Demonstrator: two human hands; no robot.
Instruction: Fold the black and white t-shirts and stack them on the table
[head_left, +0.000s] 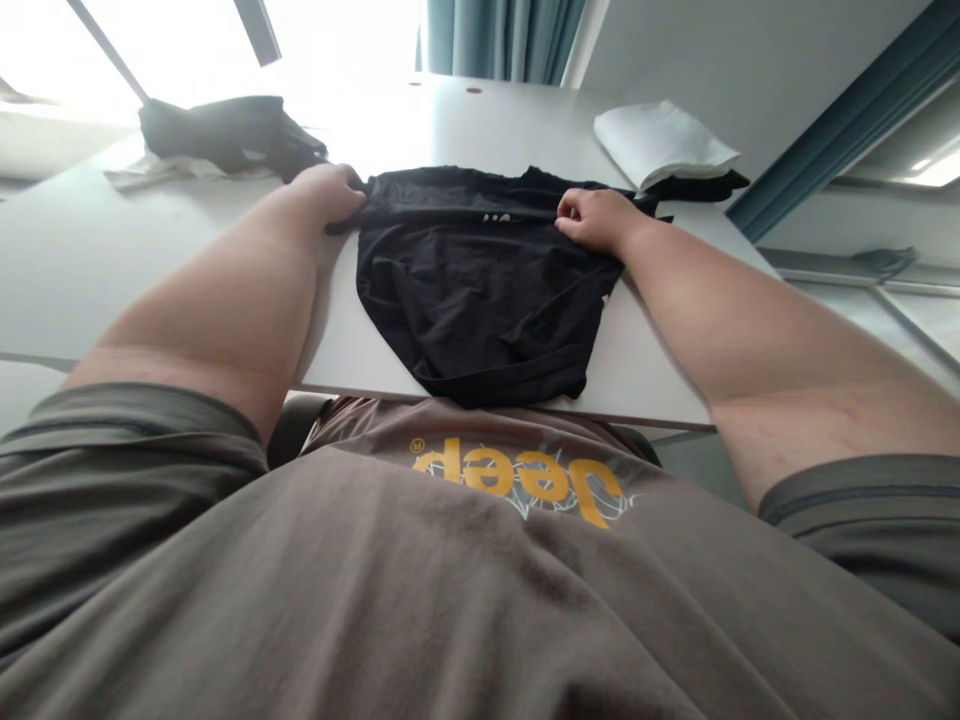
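A hand could pass, I'd say, across the far middle of the white table (517, 130), between the dark clothes (217, 132) at far left and the white folded cloth (664, 140) at far right. Nearer, the black shirt (480, 290) fills the middle, with the left hand (337, 192) and right hand (596, 217) at its far part and both forearms (232, 265) barring the sides.

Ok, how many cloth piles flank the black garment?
2: a rumpled dark-and-cream cloth pile at far left, and a folded white-over-black cloth pile at far right.
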